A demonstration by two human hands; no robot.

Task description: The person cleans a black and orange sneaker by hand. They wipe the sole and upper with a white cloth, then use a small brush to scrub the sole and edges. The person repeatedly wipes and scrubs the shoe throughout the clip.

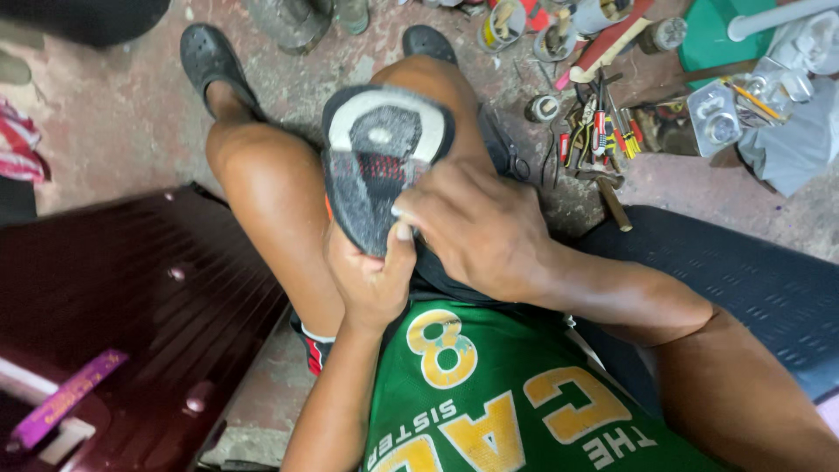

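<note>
1. I see my left hand [371, 280] clasped around the lower end of a shoe [382, 162], thumb pressed on its sole.
2. My right hand [476, 229] closes over the shoe's edge from 3 o'clock, fingertips touching the sole.
3. The shoe rests sole-up between my knees — grey tread, white rim, red patch in the middle.
4. At 1 o'clock, scattered hand tools [599, 131] lie on the concrete floor [122, 114].
5. A dark maroon suitcase [131, 306] sits at 8 o'clock — well apart.

The shoe's [377, 162] heel end is hidden behind both hands.
</note>
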